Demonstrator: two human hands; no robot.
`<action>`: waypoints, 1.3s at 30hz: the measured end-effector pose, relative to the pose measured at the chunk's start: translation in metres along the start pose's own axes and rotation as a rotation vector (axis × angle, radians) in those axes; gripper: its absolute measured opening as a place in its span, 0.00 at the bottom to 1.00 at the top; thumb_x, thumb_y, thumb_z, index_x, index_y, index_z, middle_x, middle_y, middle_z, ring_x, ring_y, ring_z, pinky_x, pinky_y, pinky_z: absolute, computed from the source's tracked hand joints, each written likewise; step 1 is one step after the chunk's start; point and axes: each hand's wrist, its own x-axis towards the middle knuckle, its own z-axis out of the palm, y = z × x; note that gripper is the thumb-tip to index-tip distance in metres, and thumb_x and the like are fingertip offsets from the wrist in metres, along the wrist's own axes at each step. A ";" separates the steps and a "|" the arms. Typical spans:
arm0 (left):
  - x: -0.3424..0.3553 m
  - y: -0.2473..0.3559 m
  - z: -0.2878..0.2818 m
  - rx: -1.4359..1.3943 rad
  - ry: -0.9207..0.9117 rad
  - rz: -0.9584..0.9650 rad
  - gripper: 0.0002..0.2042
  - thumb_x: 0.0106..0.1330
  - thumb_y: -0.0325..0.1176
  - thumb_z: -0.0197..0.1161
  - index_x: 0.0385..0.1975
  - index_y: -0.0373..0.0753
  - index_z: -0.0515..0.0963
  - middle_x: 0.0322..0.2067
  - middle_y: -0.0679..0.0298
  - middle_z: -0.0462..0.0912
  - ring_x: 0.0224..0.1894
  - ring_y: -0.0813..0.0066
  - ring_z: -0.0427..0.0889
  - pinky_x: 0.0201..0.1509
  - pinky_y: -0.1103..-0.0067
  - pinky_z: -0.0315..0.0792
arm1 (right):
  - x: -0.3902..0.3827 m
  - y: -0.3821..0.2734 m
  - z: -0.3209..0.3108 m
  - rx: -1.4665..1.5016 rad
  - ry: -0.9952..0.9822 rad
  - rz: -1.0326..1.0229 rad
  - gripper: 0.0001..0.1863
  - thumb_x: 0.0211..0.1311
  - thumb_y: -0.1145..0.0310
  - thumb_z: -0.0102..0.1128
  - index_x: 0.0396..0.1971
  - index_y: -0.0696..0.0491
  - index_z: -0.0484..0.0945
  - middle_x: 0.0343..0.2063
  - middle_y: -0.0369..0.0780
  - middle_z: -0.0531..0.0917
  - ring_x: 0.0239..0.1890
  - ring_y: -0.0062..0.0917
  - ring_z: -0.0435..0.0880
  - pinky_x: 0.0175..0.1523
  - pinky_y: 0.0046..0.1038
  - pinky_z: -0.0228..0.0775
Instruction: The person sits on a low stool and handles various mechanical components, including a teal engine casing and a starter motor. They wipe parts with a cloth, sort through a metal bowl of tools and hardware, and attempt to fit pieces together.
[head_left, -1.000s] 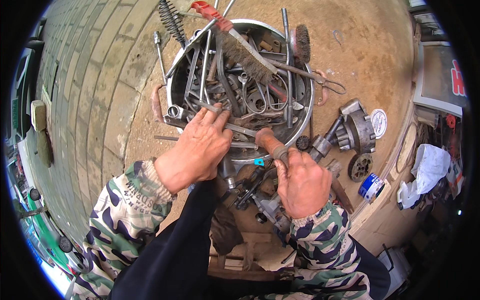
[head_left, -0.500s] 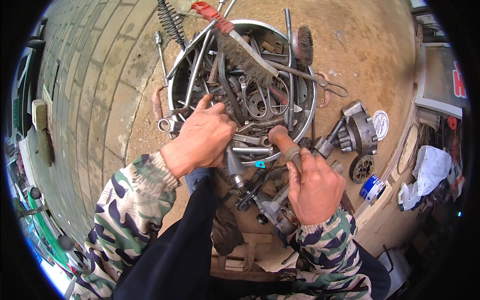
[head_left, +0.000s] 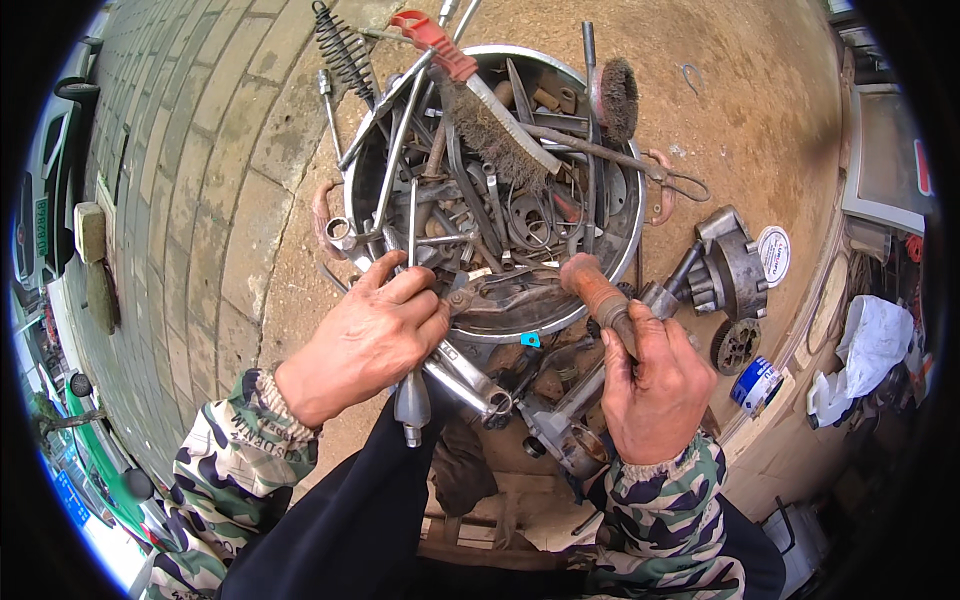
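In front of me stands a round metal pot [head_left: 636, 240] heaped with wrenches, rods and other tools. My left hand [head_left: 365, 340] is closed at its near left rim, around a screwdriver [head_left: 412, 402] with a grey handle and an upright shank. Metal wrenches [head_left: 468, 378] also pass under its fingers, their ends sticking out over the near rim. At the near right rim, my right hand [head_left: 655, 385] is wrapped round a worn, brownish cylindrical handle [head_left: 598, 295], its rounded end tilted over the pot. What lies inside the right palm is hidden.
Across the pot rests a red-handled wire brush [head_left: 500, 115]; a round brush [head_left: 615, 100] leans at the far right. A coil spring [head_left: 343, 50] stands far left. Right of the pot lie a metal gear housing [head_left: 728, 265], a gear [head_left: 735, 345] and a blue can [head_left: 757, 382].
My left hand has drawn back toward me and left, bringing the screwdriver and wrenches over the near rim. My right hand keeps its handle, slightly lower and to the right.
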 end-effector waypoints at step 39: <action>-0.011 -0.033 0.011 -0.103 0.192 -0.048 0.03 0.57 0.30 0.61 0.27 0.39 0.76 0.33 0.62 0.78 0.54 0.63 0.78 0.72 0.58 0.64 | 0.061 -0.015 0.032 -0.295 0.196 -0.165 0.16 0.58 0.71 0.71 0.46 0.59 0.82 0.34 0.48 0.83 0.34 0.47 0.83 0.41 0.45 0.77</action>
